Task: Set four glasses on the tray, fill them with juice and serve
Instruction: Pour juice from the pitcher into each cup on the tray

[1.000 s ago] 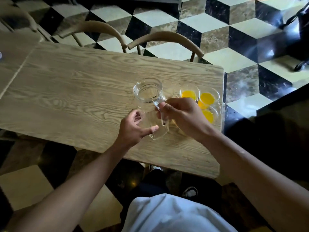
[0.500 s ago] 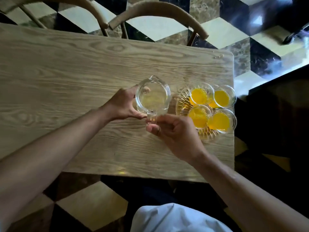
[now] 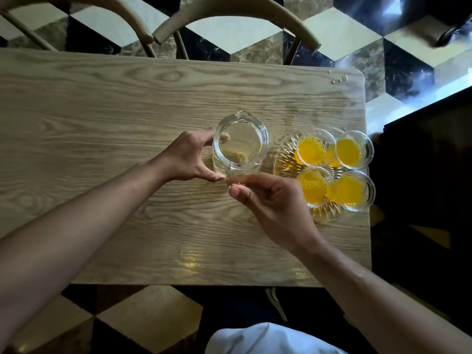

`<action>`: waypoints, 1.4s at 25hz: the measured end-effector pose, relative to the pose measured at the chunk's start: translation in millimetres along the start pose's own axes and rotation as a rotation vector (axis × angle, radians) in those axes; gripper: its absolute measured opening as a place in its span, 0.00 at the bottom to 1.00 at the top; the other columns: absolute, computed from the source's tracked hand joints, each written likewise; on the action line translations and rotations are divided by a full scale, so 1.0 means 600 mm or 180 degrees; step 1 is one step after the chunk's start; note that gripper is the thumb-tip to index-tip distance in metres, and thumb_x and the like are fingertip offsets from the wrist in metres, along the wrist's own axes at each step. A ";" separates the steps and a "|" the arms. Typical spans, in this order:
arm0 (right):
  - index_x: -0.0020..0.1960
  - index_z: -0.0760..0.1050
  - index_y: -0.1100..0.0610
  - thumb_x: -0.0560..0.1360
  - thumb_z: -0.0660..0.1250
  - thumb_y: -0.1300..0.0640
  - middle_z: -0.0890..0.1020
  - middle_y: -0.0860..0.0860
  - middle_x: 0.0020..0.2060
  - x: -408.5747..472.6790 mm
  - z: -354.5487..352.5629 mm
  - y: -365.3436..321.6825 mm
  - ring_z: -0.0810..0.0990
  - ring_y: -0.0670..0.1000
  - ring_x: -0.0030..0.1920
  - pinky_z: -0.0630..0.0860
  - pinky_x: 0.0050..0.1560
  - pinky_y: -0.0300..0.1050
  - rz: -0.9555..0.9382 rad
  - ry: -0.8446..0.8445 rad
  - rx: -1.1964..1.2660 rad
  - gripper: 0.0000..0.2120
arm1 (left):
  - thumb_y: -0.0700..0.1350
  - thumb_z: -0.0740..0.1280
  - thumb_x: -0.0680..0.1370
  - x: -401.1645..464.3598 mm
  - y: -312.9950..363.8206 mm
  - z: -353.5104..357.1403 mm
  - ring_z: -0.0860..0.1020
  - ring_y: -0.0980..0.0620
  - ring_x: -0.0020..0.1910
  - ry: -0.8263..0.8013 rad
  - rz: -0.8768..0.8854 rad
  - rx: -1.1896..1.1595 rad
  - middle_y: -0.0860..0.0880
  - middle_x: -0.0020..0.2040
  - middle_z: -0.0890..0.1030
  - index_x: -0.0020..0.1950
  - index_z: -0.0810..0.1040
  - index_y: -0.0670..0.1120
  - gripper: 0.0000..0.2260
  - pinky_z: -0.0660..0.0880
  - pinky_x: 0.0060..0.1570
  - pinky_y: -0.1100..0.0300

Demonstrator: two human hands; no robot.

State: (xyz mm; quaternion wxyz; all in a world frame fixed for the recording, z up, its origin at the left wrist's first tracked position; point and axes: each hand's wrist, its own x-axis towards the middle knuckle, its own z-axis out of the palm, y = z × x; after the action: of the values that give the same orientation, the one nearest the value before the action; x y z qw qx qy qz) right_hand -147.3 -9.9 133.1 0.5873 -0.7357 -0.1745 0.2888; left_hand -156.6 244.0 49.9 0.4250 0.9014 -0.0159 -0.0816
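An empty clear glass pitcher [image 3: 240, 144] stands upright on the wooden table [image 3: 102, 123], its spout pointing away from me. My left hand [image 3: 184, 159] curves round the pitcher's left side, fingertips and thumb on the glass. My right hand [image 3: 275, 203] pinches the pitcher's handle at its near side. Just right of the pitcher lies a cut-glass tray [image 3: 283, 159] carrying several glasses of orange juice [image 3: 311, 150], near the table's right edge.
Two wooden chairs [image 3: 237, 11] stand pushed in at the table's far side. A few juice drops [image 3: 339, 79] lie at the far right corner. The table's right edge runs close beside the tray, above a checkered floor [image 3: 398, 29].
The pitcher went from tilted in the air to standing upright on the table left of the tray. My left hand came onto its side. The view shifted to look straight down.
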 end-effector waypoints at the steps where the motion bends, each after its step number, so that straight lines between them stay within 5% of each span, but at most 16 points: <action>1: 0.54 0.86 0.64 0.74 0.77 0.59 0.89 0.51 0.44 0.002 0.002 -0.002 0.86 0.37 0.42 0.77 0.43 0.29 -0.0005 -0.0005 -0.0013 0.11 | 0.45 0.87 0.60 0.001 -0.002 -0.001 0.78 0.62 0.58 -0.0025 -0.0006 0.0015 0.47 0.61 0.84 0.67 0.80 0.38 0.39 0.65 0.60 0.81; 17: 0.51 0.87 0.58 0.72 0.79 0.54 0.90 0.49 0.45 0.010 0.031 -0.023 0.86 0.36 0.45 0.79 0.45 0.30 0.0083 0.0052 -0.0424 0.11 | 0.49 0.86 0.64 -0.012 -0.020 -0.017 0.79 0.53 0.67 -0.0277 -0.0074 0.0179 0.50 0.69 0.81 0.77 0.72 0.46 0.45 0.73 0.67 0.62; 20: 0.53 0.87 0.56 0.71 0.79 0.48 0.89 0.49 0.48 0.006 0.020 -0.027 0.87 0.39 0.49 0.84 0.51 0.40 0.0042 0.0056 -0.0755 0.16 | 0.51 0.87 0.61 -0.030 -0.009 -0.021 0.79 0.52 0.67 -0.0255 -0.0144 0.0118 0.53 0.68 0.80 0.77 0.72 0.43 0.47 0.71 0.67 0.66; 22: 0.55 0.87 0.57 0.71 0.77 0.44 0.89 0.49 0.49 0.002 0.002 -0.026 0.87 0.41 0.50 0.85 0.53 0.44 0.0034 0.0036 -0.0869 0.20 | 0.60 0.84 0.59 -0.049 0.004 -0.024 0.76 0.53 0.71 -0.0096 -0.0285 -0.0142 0.56 0.70 0.77 0.77 0.71 0.41 0.52 0.68 0.71 0.70; 25: 0.57 0.86 0.58 0.73 0.76 0.45 0.89 0.49 0.51 -0.009 -0.031 -0.026 0.87 0.43 0.52 0.84 0.55 0.41 -0.0016 0.0030 -0.0896 0.20 | 0.62 0.85 0.59 -0.086 0.030 -0.029 0.71 0.54 0.77 0.0273 -0.0630 -0.0450 0.48 0.79 0.72 0.83 0.62 0.45 0.59 0.69 0.77 0.54; 28: 0.59 0.85 0.58 0.74 0.76 0.48 0.87 0.45 0.52 -0.028 -0.071 -0.029 0.86 0.40 0.53 0.80 0.54 0.31 -0.0056 0.0050 -0.0849 0.18 | 0.57 0.86 0.61 -0.132 0.074 -0.020 0.74 0.56 0.74 0.0786 -0.0884 -0.0670 0.48 0.76 0.74 0.83 0.63 0.49 0.56 0.72 0.75 0.52; 35: 0.62 0.83 0.58 0.74 0.76 0.50 0.87 0.49 0.56 -0.102 -0.172 -0.015 0.86 0.42 0.56 0.81 0.60 0.40 -0.0290 0.0143 -0.0571 0.20 | 0.58 0.79 0.65 -0.215 0.215 0.056 0.77 0.53 0.72 0.1755 -0.0988 -0.0846 0.46 0.73 0.78 0.75 0.69 0.53 0.40 0.74 0.72 0.49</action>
State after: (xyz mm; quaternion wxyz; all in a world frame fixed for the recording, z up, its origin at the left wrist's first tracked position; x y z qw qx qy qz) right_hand -128.6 -122.7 170.3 0.5353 -0.7829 -0.2198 0.2285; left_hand -283.8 148.6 145.1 0.5095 0.8179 0.2477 0.1001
